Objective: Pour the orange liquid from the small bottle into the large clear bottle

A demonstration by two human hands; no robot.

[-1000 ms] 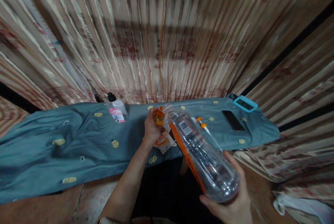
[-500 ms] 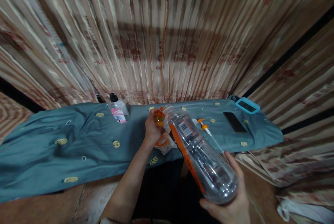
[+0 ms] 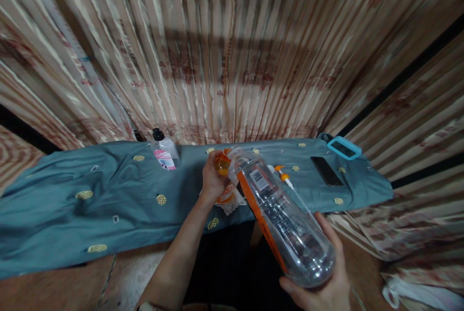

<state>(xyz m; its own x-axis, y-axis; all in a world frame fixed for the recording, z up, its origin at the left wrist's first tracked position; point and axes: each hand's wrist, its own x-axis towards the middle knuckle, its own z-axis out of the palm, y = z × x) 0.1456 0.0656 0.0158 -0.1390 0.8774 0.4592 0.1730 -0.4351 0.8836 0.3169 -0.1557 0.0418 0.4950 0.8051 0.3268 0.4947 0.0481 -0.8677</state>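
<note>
My right hand [image 3: 319, 282] is wrapped round the base of a large clear plastic bottle [image 3: 286, 219] with an orange label and a barcode. The bottle slants, its neck end pointing up and left. At that end, my left hand [image 3: 213, 175] grips a small amber see-through container [image 3: 223, 165] with an orange rim. The two vessels meet or nearly meet; I cannot tell whether they touch. Below my left hand lies a crinkled clear wrapper [image 3: 228, 200] with orange print. An orange-and-white pump top [image 3: 284, 177] with a long tube rests behind the large bottle.
A teal patterned cloth [image 3: 126, 195] covers the long table. Towards the left stands a clear bottle [image 3: 165, 151] with a black cap and pink label. A dark phone [image 3: 326, 170] and a blue-framed device [image 3: 344, 147] lie on the right. Striped curtains [image 3: 232, 59] hang behind.
The base of the large bottle has shifted slightly right and down with my right hand. My left hand and the amber container have hardly moved.
</note>
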